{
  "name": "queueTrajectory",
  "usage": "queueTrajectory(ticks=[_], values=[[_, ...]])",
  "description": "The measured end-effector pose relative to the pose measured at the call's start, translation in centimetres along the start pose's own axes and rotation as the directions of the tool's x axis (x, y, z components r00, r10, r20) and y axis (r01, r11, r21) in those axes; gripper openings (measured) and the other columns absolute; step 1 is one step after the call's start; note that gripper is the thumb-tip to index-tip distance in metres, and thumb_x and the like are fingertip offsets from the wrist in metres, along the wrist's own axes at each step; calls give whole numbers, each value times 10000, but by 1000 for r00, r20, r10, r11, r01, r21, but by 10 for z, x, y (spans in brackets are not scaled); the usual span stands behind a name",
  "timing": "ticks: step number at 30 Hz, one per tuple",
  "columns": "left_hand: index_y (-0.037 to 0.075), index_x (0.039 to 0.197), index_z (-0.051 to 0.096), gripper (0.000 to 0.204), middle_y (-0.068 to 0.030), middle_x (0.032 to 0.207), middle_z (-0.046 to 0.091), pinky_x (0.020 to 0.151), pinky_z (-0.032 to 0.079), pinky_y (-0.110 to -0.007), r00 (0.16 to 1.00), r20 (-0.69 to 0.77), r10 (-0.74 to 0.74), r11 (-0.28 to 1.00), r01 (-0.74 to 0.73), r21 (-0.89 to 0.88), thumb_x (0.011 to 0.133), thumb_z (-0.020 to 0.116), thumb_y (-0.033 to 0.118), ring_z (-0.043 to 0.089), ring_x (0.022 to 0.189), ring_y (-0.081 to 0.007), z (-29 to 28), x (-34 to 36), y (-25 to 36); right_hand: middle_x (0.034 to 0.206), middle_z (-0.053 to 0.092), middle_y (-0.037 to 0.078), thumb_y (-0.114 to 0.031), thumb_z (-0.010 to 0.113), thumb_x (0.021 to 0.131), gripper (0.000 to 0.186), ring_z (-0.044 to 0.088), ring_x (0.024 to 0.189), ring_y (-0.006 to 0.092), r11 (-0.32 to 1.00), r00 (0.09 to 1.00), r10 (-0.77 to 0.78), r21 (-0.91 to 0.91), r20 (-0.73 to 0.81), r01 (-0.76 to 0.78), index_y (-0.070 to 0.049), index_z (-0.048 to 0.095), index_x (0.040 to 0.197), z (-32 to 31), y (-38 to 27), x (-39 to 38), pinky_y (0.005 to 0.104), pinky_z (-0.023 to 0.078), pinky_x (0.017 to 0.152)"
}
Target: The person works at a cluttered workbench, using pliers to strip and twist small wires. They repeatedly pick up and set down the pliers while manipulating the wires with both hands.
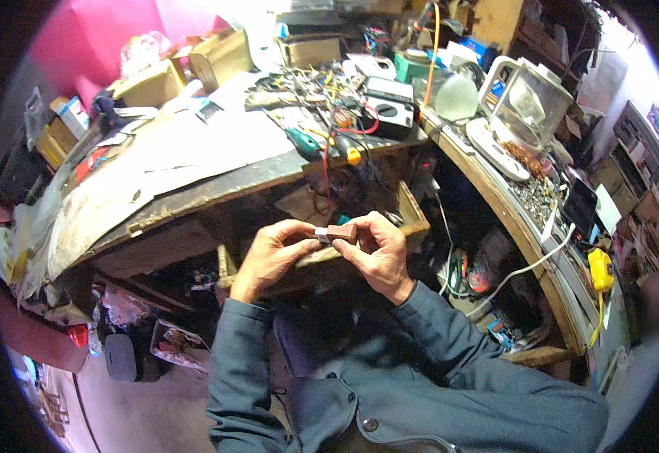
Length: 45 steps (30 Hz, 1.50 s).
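A small reddish-brown block-shaped piece (342, 233) with a pale silvery part at its left end is held up between my two hands, above an open wooden drawer. My left hand (278, 251) pinches the silvery end between thumb and fingertips. With the thumb at its front and fingers behind, my right hand (381, 253) grips the brown body. What exact kind of piece it is cannot be made out. Beyond my hands, the open drawer (417, 215) has dim contents, partly hidden by my fingers.
On the workbench ahead lie a white sheet (186, 151), a black multimeter (390, 115), a green-handled tool (301, 141) and tangled wires and parts. The right-hand bench carries a clear jug-like appliance (529, 106), loose screws and a yellow tape measure (600, 270). A white cable (522, 273) hangs beside my right arm.
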<state>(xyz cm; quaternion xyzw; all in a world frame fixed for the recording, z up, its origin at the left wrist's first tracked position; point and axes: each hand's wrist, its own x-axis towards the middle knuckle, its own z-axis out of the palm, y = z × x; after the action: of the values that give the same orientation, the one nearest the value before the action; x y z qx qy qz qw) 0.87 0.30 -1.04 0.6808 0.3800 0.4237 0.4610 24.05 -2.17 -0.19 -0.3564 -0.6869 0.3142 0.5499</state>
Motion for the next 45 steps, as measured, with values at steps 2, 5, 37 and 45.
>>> queueTrajectory(ticks=[2, 5, 37, 45], values=[[-11, 1106, 730, 228, -61, 1010, 748, 862, 555, -293, 998, -1, -56, 996, 56, 71, 914, 765, 107, 689, 937, -133, 5, 2, 15, 820, 650, -14, -124, 822, 843, 215, 583, 726, 75, 988, 997, 51, 147, -62, -42, -39, 682, 981, -9, -7, -24, 249, 484, 634], [-17, 1111, 718, 219, -56, 990, 746, 839, 562, -288, 995, -38, -91, 993, 94, 66, 917, 739, 82, 694, 913, -135, 0, 2, 17, 752, 622, 19, -194, 796, 874, 239, 550, 650, 101, 965, 948, 255, -118, 193, -235, -42, 652, 989, -35, 1, -71, 284, 453, 584], [-26, 1094, 707, 179, -33, 864, 728, 682, 532, -229, 973, -174, -153, 970, 181, 164, 938, 727, 58, 677, 764, -74, 17, 15, -2, 726, 595, 66, -162, 668, 949, 126, 557, 563, 185, 173, 144, 985, 675, -99, -717, -57, 672, 1018, -217, 347, -405, 318, 422, 479], [-9, 1029, 730, 202, -148, 899, 744, 764, 576, -349, 982, -186, 34, 924, 41, 380, 874, 724, 120, 738, 826, -218, 14, 18, 13, 880, 654, 126, -212, 639, 924, 228, 616, 759, 293, 151, 168, 968, -101, -188, -983, -55, 690, 1082, -199, 377, -380, 416, 489, 665]])
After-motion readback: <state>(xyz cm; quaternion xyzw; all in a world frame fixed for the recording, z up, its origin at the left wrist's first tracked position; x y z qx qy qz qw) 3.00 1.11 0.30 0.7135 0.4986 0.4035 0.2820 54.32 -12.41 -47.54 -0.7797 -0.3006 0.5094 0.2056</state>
